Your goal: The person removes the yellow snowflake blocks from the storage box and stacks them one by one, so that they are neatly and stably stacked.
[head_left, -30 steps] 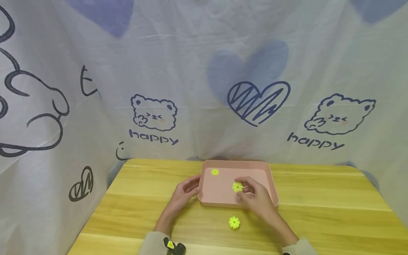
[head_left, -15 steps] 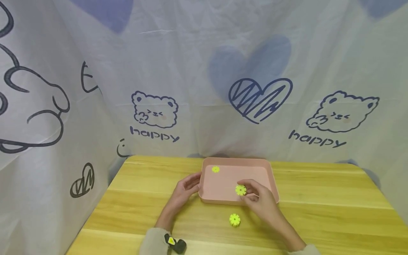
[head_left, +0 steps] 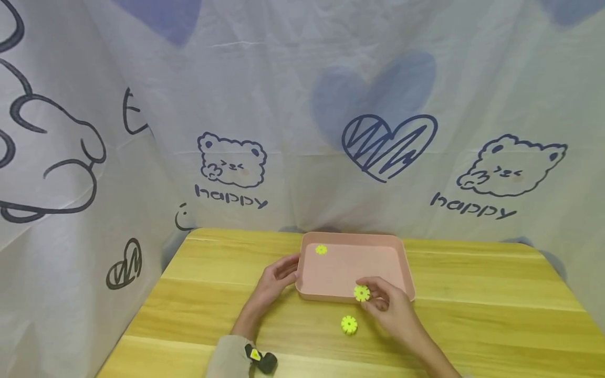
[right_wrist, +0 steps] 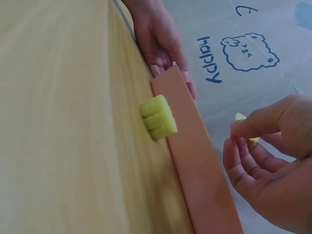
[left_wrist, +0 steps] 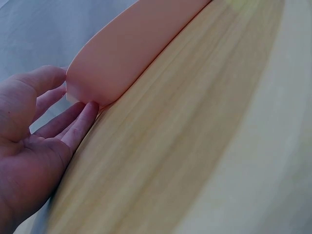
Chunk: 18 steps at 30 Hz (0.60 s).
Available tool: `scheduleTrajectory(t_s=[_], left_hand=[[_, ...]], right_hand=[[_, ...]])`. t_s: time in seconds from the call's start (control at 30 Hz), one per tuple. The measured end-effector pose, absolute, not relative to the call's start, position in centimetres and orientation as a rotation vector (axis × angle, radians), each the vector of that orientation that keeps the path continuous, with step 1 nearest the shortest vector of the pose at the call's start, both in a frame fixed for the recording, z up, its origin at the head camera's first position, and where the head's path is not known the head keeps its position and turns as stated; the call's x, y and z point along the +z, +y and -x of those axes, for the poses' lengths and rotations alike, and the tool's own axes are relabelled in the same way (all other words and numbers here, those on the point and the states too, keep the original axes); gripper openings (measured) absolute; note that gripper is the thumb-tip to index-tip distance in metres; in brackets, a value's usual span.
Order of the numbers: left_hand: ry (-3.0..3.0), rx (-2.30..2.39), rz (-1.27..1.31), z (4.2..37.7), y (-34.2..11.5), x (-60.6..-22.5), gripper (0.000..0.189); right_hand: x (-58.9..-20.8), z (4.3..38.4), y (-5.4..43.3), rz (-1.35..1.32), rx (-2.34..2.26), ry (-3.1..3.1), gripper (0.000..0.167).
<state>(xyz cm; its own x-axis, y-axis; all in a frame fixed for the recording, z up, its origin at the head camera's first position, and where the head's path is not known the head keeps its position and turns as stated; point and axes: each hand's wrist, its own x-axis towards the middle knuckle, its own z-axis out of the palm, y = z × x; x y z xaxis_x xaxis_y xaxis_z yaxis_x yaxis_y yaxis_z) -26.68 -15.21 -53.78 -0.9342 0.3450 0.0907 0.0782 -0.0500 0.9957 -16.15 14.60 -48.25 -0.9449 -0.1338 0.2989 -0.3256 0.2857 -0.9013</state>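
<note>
My right hand [head_left: 389, 310] pinches a yellow-green notched disc [head_left: 362, 293], flower-shaped with a small centre hole, between thumb and fingertips over the near rim of a pink tray [head_left: 331, 298]. The same disc [right_wrist: 253, 139] shows edge-on in the right wrist view, partly hidden by the fingers. On the table just in front of the tray sits a short stack of such discs [head_left: 349, 325], whose layers show from the side in the right wrist view. My left hand [head_left: 274, 281] rests its fingers against the outside of the tray's left end; the left wrist view shows fingertips touching the corner wall.
One more notched disc [head_left: 321, 250] lies inside the tray at its back left. The tray stands on a wooden table [head_left: 482, 304], near its back edge. Behind and to the left hangs a pale printed curtain [head_left: 293, 105]. A black wrist device [head_left: 261, 359] sits at the left sleeve.
My right hand has drawn the disc back from over the tray's inside toward its near rim, closer to the stack. The left hand keeps its place at the tray.
</note>
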Motion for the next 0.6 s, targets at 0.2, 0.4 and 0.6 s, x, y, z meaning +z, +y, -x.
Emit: scheduleTrajectory(t_s=[0.2, 0.4, 0.6], left_hand=[[2.023, 2.107, -0.497, 26.9, -15.1, -53.8, 0.05], [2.022, 2.11, -0.483, 26.8, -15.1, -53.9, 0.05], [2.018, 2.115, -0.473, 26.7, -15.2, -54.0, 0.05]], right_hand=[[-48.8, 15.6, 14.7, -0.4, 1.731, -2.435, 0.046], [-49.0, 15.2, 14.6, -0.413, 1.719, -2.452, 0.044], [-49.6, 14.7, 14.6, -0.424, 1.707, -2.478, 0.042]])
